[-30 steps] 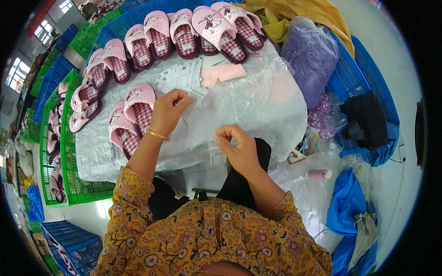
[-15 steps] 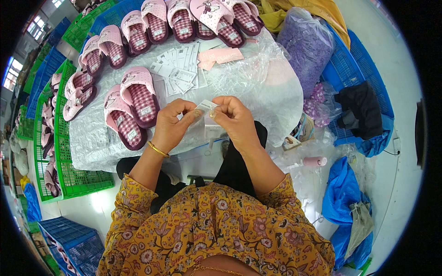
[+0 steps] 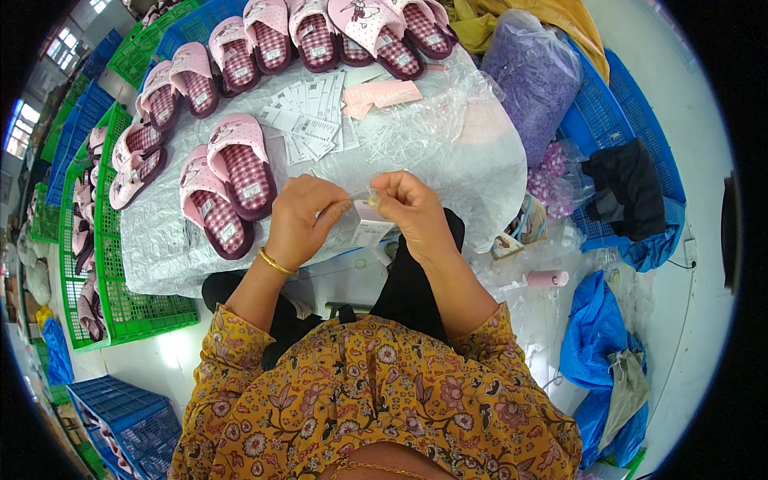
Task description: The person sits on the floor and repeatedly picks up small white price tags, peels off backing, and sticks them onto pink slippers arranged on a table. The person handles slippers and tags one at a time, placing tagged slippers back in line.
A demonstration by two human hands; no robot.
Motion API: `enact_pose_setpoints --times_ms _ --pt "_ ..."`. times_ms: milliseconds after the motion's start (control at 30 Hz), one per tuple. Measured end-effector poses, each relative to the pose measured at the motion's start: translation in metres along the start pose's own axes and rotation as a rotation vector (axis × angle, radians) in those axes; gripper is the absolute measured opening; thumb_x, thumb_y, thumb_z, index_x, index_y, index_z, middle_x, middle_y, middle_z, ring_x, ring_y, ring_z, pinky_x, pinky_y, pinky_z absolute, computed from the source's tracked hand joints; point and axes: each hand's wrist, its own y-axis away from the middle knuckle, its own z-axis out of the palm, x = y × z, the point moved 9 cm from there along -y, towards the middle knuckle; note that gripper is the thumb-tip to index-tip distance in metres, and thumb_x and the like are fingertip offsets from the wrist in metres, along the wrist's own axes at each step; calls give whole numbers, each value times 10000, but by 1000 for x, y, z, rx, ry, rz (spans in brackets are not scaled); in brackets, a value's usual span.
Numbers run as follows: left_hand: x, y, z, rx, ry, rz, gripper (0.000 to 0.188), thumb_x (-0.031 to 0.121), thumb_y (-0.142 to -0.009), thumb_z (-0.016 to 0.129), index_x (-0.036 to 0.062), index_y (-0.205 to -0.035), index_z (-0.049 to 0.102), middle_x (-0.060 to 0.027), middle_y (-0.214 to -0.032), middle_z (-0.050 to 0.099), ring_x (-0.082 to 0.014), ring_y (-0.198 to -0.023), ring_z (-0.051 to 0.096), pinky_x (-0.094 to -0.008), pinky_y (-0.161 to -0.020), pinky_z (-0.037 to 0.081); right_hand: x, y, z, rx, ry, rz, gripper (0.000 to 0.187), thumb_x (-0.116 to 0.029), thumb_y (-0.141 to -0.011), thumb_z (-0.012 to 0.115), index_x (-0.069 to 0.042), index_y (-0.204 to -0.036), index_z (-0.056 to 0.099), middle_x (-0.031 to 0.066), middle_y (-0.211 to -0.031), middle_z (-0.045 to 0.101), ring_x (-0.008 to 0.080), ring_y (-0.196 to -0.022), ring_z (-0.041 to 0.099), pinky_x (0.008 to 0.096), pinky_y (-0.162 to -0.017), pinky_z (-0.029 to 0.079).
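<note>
Over the near edge of the plastic-covered table, my left hand (image 3: 308, 214) and my right hand (image 3: 410, 210) are both closed in a pinch, a short gap apart. A thin, clear strand seems to run between the fingertips. Below it hangs a white paper tag (image 3: 371, 227), by the fingers of my right hand; how it is held is partly hidden. To the left of my left hand lies a pair of pink slippers, the left slipper (image 3: 216, 204) and the right slipper (image 3: 242, 168), with checked insoles and small white stickers.
More pink slippers (image 3: 272, 40) line the table's far and left edges. Loose white tags (image 3: 308, 124) and pink paper slips (image 3: 392, 94) lie beyond my hands. Green crates (image 3: 144, 308) stand at the left; a purple bundle in plastic (image 3: 532, 76) and blue crates (image 3: 592, 120) at the right.
The white piece that stood up between both hands' fingertips no longer shows there. My left hand has turned its back more upward, and the hanging tag shows more fully below.
</note>
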Motion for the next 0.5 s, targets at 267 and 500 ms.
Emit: enact_pose_setpoints --times_ms 267,500 --pt "-3 12 11 -124 287 -137 93 91 -852 685 21 -914 682 -69 -859 654 -205 -775 606 -323 -706 468 12 12 -2 -67 130 84 149 -50 -858 686 11 -990 657 -1 -875 649 53 -752 559 212 -676 460" --pt "-25 30 45 -256 526 -434 156 165 -908 675 18 -957 682 -30 -841 629 -78 -725 541 -246 -646 452 14 21 9 -151 350 61 166 -81 -844 721 0 -978 665 9 -849 660 54 -756 574 230 -690 482"
